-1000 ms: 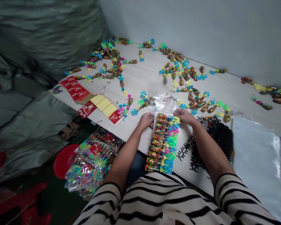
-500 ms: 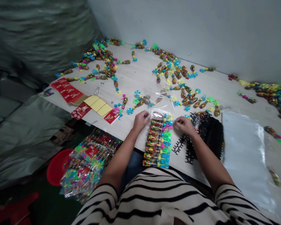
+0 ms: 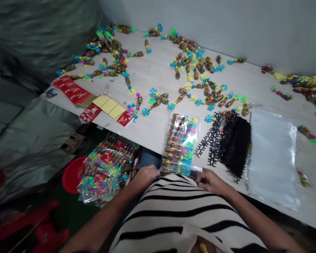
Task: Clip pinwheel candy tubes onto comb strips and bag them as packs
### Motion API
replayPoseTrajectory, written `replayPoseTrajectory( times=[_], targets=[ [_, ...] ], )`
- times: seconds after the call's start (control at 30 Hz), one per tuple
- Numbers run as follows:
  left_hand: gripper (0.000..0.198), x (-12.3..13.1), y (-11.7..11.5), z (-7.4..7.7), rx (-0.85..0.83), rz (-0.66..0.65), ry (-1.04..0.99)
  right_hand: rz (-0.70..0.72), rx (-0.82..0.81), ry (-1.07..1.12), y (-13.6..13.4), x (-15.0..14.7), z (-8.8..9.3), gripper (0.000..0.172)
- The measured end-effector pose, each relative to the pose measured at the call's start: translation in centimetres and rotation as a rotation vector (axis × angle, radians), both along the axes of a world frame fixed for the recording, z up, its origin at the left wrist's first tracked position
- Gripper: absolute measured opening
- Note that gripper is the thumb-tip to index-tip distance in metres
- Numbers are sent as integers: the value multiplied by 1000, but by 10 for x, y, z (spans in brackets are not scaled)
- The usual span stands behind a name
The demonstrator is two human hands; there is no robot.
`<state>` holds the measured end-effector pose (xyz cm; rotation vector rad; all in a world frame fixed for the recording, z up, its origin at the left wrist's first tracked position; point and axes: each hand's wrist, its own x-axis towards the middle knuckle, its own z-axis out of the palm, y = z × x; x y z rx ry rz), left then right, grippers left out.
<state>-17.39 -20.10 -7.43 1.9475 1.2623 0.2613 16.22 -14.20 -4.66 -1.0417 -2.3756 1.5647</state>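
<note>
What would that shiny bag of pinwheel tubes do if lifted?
The clear bag of pinwheel tubes would probably sag, since the tubes lie in rows. Its shiny plastic may feel slippery, and the filled tubes rather heavy.

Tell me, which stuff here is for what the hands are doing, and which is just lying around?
In use:
left hand
right hand
bag of candy pinwheels, held by both hands

Lying around:
loose candy pinwheels
black plastic strips
flat clear bags
red cards
yellow labels
red tub
</note>
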Motion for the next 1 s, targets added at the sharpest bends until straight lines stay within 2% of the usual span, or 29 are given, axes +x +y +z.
replayPoseTrajectory(
  times=[0.07,0.1,0.2,0.27,0.33,0.4,0.5,0.57,0.63,0.7,0.77,0.83,0.9,1.0],
  targets=[
    [22,-5,1,-1,-92,41,-61,-70,-160,-19,-3,9,-2,12],
    [23,-7,4,-2,-137,110,-103,-127,-212,-23,-3,12,-5,13],
    [28,-3,18,-7,-297,485,-290,-446,-304,43,0,12,-21,29],
    [34,12,25,-11,-419,670,-469,-651,-365,122,0,0,-32,42],
    [44,34,29,-12,-488,739,-643,-715,-419,178,-2,-18,-39,54],
    [52,54,32,-11,-531,773,-794,-733,-411,212,-5,-35,-37,59],
    [51,76,40,-7,-710,806,-1042,-784,-203,272,-6,-52,-15,60],
    [45,89,52,-3,-898,779,-1207,-756,88,288,-1,-61,8,63],
    [37,106,67,0,-1051,761,-1347,-643,417,244,12,-71,28,64],
    [30,126,82,1,-1144,780,-1458,-516,697,139,31,-84,39,54],
    [24,142,93,0,-1176,783,-1527,-400,887,-3,52,-97,38,36],
    [21,148,96,-4,-1171,722,-1481,-251,986,-141,69,-104,29,26],
    [16,142,91,-9,-1120,644,-1320,-109,1015,-213,76,-104,16,21],
    [19,115,77,-17,-1042,599,-1138,-47,1021,-176,67,-88,4,21]
  ],
)
